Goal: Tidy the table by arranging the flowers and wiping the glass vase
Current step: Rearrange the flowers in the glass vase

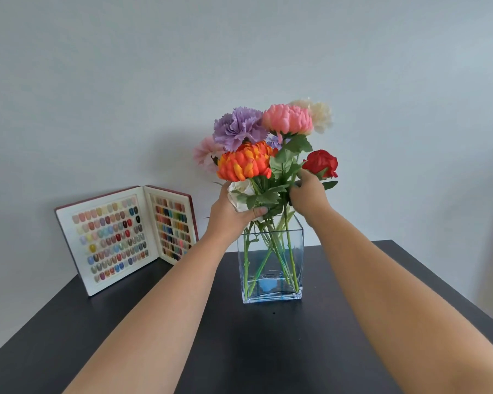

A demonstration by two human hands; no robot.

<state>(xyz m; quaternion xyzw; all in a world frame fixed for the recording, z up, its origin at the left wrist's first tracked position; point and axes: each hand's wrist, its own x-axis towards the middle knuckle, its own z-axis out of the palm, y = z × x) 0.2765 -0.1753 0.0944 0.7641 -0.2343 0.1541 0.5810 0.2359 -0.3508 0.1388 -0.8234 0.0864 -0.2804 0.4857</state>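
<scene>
Glass vase is sitting mid-frame on the dark table, stems standing in it, something blue showing at the bottom. Flowers are spreading above the rim, centre of frame. Left hand is reaching in from lower left and curling around the bunch just above the vase mouth, thumb pressing across the front of the stems, palm cupping the white flower on the bunch's left side; orange flower is sitting right above that hand. Right hand is coming in from lower right, fingers closing on a stem just below the red rose, which is leaning out to the right edge of the bunch; exact finger contact is hidden by leaves. Both hands are gripping above the vase, not touching the glass. Open sample book is standing upright at left of frame, against the wall, well apart from the vase.
</scene>
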